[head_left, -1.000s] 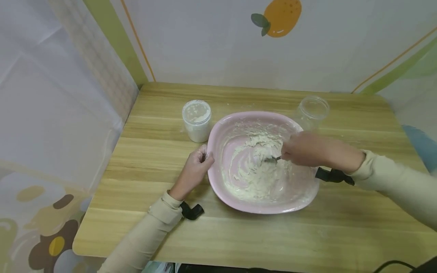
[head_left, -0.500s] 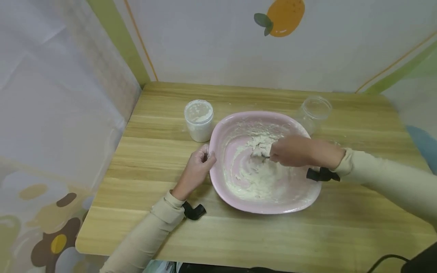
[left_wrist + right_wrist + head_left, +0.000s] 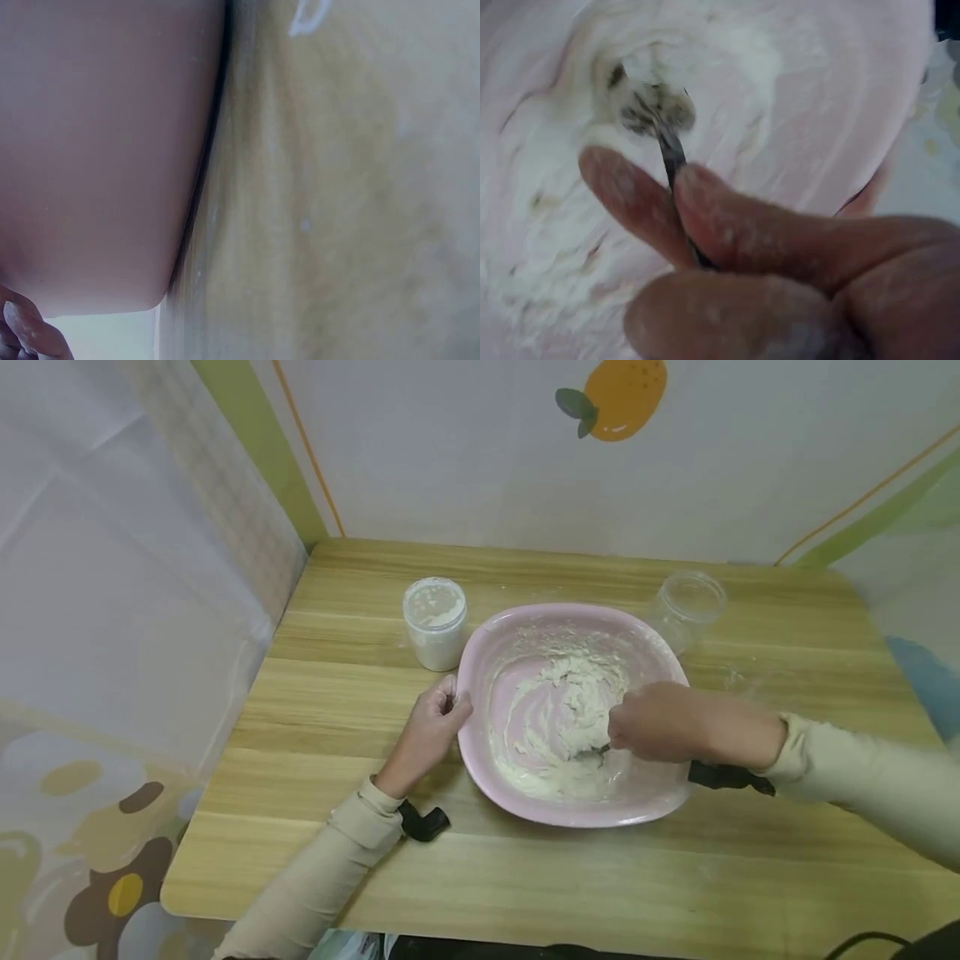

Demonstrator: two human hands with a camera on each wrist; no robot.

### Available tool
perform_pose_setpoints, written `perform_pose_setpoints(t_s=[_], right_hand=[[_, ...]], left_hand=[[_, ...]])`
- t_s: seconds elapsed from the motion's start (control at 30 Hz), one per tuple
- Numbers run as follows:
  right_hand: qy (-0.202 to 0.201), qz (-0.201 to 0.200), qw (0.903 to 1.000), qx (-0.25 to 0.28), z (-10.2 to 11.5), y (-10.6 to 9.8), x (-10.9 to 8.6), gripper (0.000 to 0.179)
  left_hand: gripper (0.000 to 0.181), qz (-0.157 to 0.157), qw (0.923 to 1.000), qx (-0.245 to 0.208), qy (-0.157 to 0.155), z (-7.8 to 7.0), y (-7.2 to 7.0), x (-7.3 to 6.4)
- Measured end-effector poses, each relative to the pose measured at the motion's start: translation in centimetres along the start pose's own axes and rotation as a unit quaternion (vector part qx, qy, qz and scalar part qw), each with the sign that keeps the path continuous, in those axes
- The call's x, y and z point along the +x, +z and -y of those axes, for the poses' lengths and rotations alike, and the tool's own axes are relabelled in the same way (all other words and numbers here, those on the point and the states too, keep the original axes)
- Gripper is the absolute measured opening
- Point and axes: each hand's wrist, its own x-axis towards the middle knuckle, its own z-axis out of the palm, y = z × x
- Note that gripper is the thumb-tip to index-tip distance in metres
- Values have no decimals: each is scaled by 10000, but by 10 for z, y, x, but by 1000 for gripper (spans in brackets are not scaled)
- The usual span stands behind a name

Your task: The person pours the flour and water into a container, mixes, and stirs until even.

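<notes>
While left fingers point(image 3: 457, 717) hold the pink basin point(image 3: 577, 817) by its rim, right fingers point(image 3: 742, 229) pinch a utensil point(image 3: 672, 152).

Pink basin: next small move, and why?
Probably sweep the utensil toward the far side of the pink basin: lumpy white mixture lies there, the right hand grips the utensil, and the left hand holds the basin.
</notes>
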Motion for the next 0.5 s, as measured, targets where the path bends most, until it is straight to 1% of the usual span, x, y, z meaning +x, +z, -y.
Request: perform_pose_setpoints(t_s=[0.03, 0.17, 0.23, 0.33, 0.37, 0.43, 0.5], right_hand=[[137, -167, 9996, -177, -3, 0, 2, 25], [730, -447, 9943, -643, -17, -2, 10, 26], [892, -605, 9905, -854, -24, -3, 14, 27], [1079, -836, 9833, -1202, -34, -5, 17, 32], [1134, -860, 9820, -1240, -37, -6, 18, 33], [1173, -705, 9832, -1209, -43, -9, 18, 31], [1290, -442, 9868, -878, -49, -14, 20, 27]], left_hand=[[17, -5, 10000, 7, 18, 0, 0, 0], [18, 19, 10000, -33, 43, 1, 0, 1], [19, 31, 10000, -72, 40, 1, 0, 0], [18, 62, 9999, -133, 37, 0, 0, 0], [18, 73, 9999, -143, 41, 1, 0, 0], [18, 110, 9998, -166, 47, 1, 0, 0], [18, 138, 9998, -159, 44, 1, 0, 0]])
